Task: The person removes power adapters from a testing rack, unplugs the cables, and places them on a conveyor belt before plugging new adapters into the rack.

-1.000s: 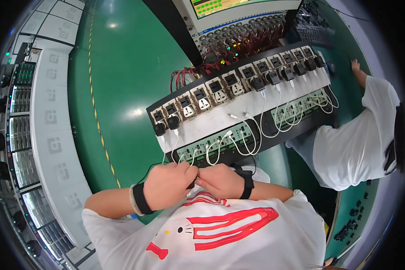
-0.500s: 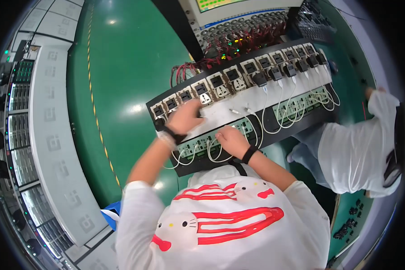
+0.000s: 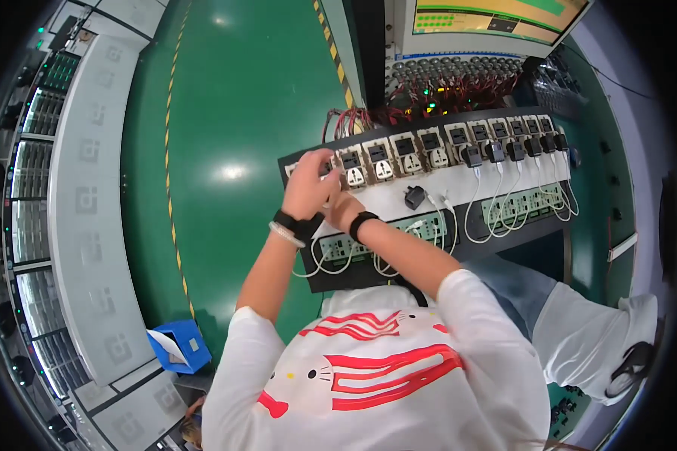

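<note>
Nearest, the person's white shirt [image 3: 387, 383] with its red print runs off the lower edge. Both bare forearms reach up from it, each with a black band at the wrist. The right forearm crosses in front of the left green circuit board [image 3: 337, 246], hiding part of it and some white cable runs.

The right hand [image 3: 344, 210] lies close against the left, its fingertips mostly covered, so whether it grips anything cannot be told. The left hand [image 3: 308, 186] is bent over the left end of the socket row [image 3: 384, 171], fingers curled in. Something dark shows by its fingertips, too obscured to identify; how far the grip is open, and on what, cannot be made out. The leftmost sockets are largely covered by this hand.

The socket row slants across the black-edged bench, each unit a dark square outlet above a pale one. Just below its middle, a black adapter [image 3: 415, 198], blocky and matte, lies loose on the white strip [image 3: 387, 201]. More black adapters sit plugged in at the right, trailing white cables.

Beyond, red wires tangle beneath a monitor [image 3: 496, 22], cut off at the top. At the right, a co-worker [image 3: 598, 338] in white is only partly visible.
</note>
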The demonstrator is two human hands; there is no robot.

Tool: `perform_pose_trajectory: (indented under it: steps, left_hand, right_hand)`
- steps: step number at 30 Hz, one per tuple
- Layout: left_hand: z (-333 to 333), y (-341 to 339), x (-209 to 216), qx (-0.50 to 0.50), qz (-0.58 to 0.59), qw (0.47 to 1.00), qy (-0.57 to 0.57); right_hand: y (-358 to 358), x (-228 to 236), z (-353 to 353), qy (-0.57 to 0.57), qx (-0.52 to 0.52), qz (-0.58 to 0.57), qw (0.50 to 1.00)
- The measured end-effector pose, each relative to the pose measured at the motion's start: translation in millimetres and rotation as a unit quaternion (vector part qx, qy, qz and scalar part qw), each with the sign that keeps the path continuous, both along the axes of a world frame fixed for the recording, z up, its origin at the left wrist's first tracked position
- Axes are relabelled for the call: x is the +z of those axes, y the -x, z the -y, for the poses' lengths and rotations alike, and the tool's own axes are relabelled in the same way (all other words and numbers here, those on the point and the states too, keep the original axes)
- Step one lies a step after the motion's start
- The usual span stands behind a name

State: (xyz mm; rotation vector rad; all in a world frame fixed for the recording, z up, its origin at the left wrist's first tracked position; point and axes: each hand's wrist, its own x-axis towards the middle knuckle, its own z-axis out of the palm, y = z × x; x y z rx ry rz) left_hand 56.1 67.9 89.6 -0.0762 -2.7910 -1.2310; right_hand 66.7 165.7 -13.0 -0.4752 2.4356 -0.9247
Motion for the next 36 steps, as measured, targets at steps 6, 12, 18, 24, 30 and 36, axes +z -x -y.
perform_pose_trajectory:
  steps: [6, 12, 18, 24, 30, 36]
  left_hand:
    - [44.8, -40.6, 10.0, -0.072, 0.020, 0.979, 0.190]
    - [27.1, -77.6, 39.6, -0.213, 0.140, 0.967, 0.008]
    - [-12.9, -97.7, 65.5, -0.216, 0.115, 0.967, 0.075]
    - [-49.0, -90.9, 58.3, -0.258, 0.100, 0.947, 0.167]
    - [-55.0, -81.2, 73.3, -0.292, 0.108, 0.937, 0.162]
    - [-51.8, -95.4, 116.6, -0.325, 0.166, 0.908, 0.204]
  right_hand:
    - [-0.8, 16.1, -1.8, 0.139, -0.103, 0.055, 0.983]
    - [-28.5, 75.0, -57.1, 0.282, 0.097, 0.065, 0.952]
    - [-58.9, 100.6, -113.2, 0.255, 0.037, 0.113, 0.960]
    - [-70.9, 133.8, -124.8, 0.085, 0.083, 0.016, 0.993]
    - [-79.9, 134.1, -131.7, 0.190, 0.022, 0.049, 0.980]
    - [-96.3, 143.0, -135.0, 0.309, 0.082, 0.086, 0.944]
